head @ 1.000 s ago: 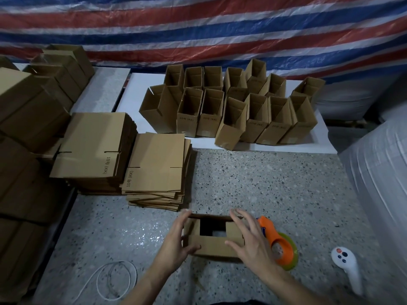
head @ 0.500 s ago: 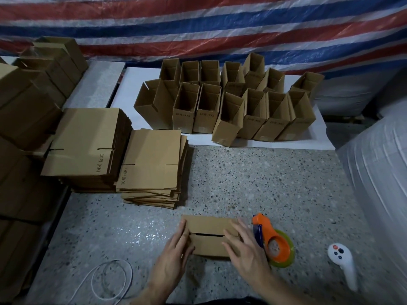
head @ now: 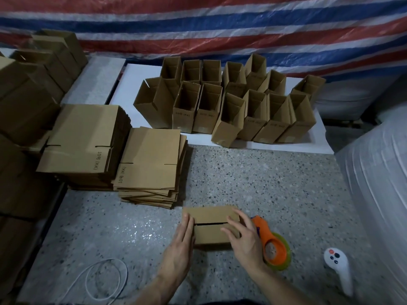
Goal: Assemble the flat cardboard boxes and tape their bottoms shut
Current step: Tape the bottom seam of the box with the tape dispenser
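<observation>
The speckled grey worktop (head: 275, 183) fills the lower frame. At upper centre a cluster of assembled boxes (head: 231, 106) stands with open tops up; two stacks of flat boxes (head: 152, 159) sit at centre left. At lower centre the box (head: 211, 233) lies with its long axis left to right, folded flaps up, the seam running the same way. The left hand (head: 180, 241) presses flat against its left end. The right hand (head: 245, 242) lies straight-fingered over the flaps. An orange tape dispenser (head: 275, 247) sits just right.

Red-white-blue striped tarp (head: 198, 25) hangs at the back | white cable (head: 105, 280) lies looped on the speckled surface (head: 264, 183), near left | white controller (head: 337, 267) lies near right | pale wrapped bundle (head: 378, 172) fills the right edge
</observation>
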The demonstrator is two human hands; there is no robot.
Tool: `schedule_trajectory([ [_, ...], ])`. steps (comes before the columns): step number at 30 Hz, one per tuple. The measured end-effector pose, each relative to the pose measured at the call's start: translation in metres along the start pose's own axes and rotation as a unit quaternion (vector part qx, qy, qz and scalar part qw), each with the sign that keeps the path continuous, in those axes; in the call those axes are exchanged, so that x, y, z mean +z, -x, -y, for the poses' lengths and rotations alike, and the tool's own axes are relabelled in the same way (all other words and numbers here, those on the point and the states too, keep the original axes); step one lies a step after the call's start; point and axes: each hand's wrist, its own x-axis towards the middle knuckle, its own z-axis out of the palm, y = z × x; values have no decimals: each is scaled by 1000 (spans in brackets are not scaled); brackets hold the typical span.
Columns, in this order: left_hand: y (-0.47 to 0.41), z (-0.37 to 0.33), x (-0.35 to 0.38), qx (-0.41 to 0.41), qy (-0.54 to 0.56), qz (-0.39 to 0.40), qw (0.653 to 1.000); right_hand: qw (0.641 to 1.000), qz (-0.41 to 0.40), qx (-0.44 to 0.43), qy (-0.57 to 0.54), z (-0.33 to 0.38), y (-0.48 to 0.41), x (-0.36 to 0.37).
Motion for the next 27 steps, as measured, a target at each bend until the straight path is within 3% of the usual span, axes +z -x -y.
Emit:
schedule_trajectory([
  [4,2,-6,-12,32,-190,0,981,999,-29,18,-41,-11,-8,-10],
  [6,2,-10,-13,25,-226,15,974,984,-115,119,-65,-26,-7,-22],
  [7,1,-10,-11,26,-234,12,972,974,-119,189,-28,-37,-5,-28],
  [10,-2,-7,-9,15,-235,34,971,937,69,294,177,-69,8,-32],
  [13,-6,-5,-10,21,-240,18,970,927,127,306,174,-86,13,-25],
  [17,-4,-7,-13,4,-257,103,961,970,81,204,107,-85,8,-27],
  [19,-3,-10,-13,0,-264,104,959,955,70,260,121,-79,6,-34],
  [21,-4,-11,-13,-4,-258,104,960,957,56,263,111,-77,0,-47],
  [24,-3,-13,-15,-15,-242,107,964,984,12,179,-19,-48,-13,-82],
  [27,-4,-11,-11,-23,-224,102,969,983,0,79,-165,-7,-33,-112],
])
